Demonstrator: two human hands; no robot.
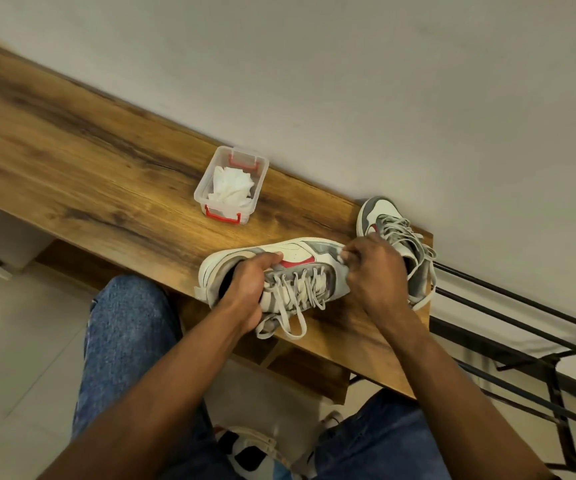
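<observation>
Two shoes are lying on the bench (106, 161). The near shoe (300, 252), on its side at the front edge, is being gripped at the collar by the left hand (248, 289); a white wad (341, 259) is being pinched against its toe by the right hand (373, 271). The far shoe (380, 213) is lying by the wall. One clear box (203, 181) is holding crumpled tissues (232, 187).

You wear blue denim jeans (130, 327), a mid-blue wash with paler, mottled fading on both thighs. Your 2 forearms (162, 386) are bare along their whole visible length, up to your left hand (245, 285) and right hand (373, 271).
</observation>
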